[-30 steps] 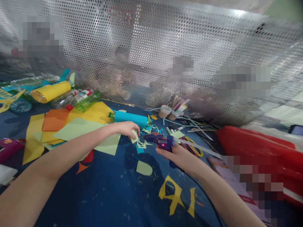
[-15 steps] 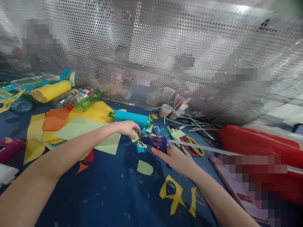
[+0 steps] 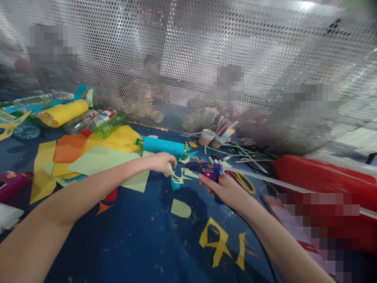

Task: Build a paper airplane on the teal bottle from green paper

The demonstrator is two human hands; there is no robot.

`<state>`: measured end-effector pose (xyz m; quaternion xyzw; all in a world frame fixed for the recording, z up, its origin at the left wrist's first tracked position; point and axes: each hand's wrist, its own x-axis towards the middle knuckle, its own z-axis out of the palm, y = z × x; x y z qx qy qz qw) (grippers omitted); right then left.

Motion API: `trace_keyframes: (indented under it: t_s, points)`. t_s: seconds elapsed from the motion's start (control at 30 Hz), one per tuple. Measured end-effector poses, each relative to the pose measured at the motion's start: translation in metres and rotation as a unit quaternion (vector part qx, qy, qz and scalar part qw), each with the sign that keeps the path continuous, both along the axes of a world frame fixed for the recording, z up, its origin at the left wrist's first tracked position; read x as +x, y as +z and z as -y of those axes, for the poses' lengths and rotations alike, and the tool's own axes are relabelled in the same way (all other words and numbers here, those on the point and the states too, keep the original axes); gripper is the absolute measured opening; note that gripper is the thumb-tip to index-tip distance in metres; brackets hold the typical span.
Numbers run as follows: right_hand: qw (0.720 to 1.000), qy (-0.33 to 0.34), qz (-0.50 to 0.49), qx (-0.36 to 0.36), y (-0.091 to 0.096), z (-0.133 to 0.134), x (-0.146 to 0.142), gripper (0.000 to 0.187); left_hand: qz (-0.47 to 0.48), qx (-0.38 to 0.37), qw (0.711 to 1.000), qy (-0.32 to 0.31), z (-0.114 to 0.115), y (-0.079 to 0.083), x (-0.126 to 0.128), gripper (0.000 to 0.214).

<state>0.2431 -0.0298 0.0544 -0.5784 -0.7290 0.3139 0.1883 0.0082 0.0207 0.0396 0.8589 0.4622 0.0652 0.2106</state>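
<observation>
My right hand [image 3: 225, 188] is wrapped around a purple-blue glue gun [image 3: 212, 169] with a small red light lit; its nozzle points left. A long whitish glue stick [image 3: 262, 179] trails out of its back. My left hand [image 3: 161, 162] pinches a small pale green paper piece [image 3: 170, 169], partly covered by the fingers. Pale green scraps [image 3: 188, 173] and a blue scrap [image 3: 175, 184] lie between the hands. Behind my left hand rests a green bottle wrapped in blue paper [image 3: 163, 146]. Nearer me is a rounded pale green cutout [image 3: 180, 208].
Paper sheets [image 3: 97, 161] and several bottles [image 3: 108, 125] lie on the left, by a magenta device [image 3: 13, 184]. Cups with sticks [image 3: 216, 135], scissors [image 3: 249, 182] and a red bag [image 3: 312, 173] are right. Yellow cutouts [image 3: 218, 239] lie in front. A perforated metal screen [image 3: 188, 63] stands behind, people beyond it.
My right hand has drawn the glue gun to the right, away from my left hand. My left hand keeps its hold on the green paper piece, almost in place.
</observation>
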Motion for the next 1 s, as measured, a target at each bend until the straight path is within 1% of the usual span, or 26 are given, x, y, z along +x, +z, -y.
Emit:
trace_keyframes:
  t_s: [0.1,0.17,0.33,0.43,0.5,0.57,0.67,0.77,0.87,0.93,1.0]
  points:
    - [1.0,-0.005,-0.003,-0.008,0.002,0.0,0.0,0.039,0.0,0.004,1.0,0.02,0.003,0.0,0.004,0.036]
    - [1.0,-0.008,-0.006,-0.009,0.003,-0.001,0.0,0.038,0.008,0.015,1.0,0.019,0.006,-0.001,0.006,0.037]
    - [1.0,-0.01,-0.021,-0.006,0.001,-0.005,0.006,0.036,0.045,0.07,0.995,-0.048,0.009,-0.008,0.011,0.037]
    - [0.998,-0.034,-0.042,0.011,-0.002,-0.01,0.01,0.033,0.078,0.073,0.992,-0.06,0.01,-0.01,0.012,0.039]
    - [0.995,-0.069,-0.069,0.025,-0.007,-0.014,0.011,0.033,0.095,0.066,0.993,-0.038,0.008,-0.008,0.011,0.039]
    - [0.989,-0.109,-0.094,0.028,-0.015,-0.02,0.013,0.036,0.111,0.049,0.993,-0.003,0.006,-0.005,0.009,0.04]
    - [0.984,-0.164,-0.069,0.013,-0.027,-0.029,0.015,0.049,0.154,0.001,0.987,0.049,0.0,-0.003,0.005,0.043]
    - [0.98,-0.193,-0.029,-0.025,-0.034,-0.033,0.017,0.058,0.215,-0.063,0.972,0.073,-0.005,-0.006,0.002,0.038]
    - [0.973,-0.202,-0.061,-0.091,-0.032,-0.029,0.014,0.062,0.258,-0.116,0.956,0.074,-0.007,-0.01,0.001,0.032]
    - [0.966,-0.189,-0.092,-0.148,-0.028,-0.024,0.011,0.063,0.282,-0.132,0.947,0.081,-0.007,-0.011,0.002,0.029]
    - [0.965,-0.155,-0.093,-0.19,-0.022,-0.019,0.009,0.065,0.306,-0.142,0.938,0.084,-0.007,-0.01,0.002,0.026]
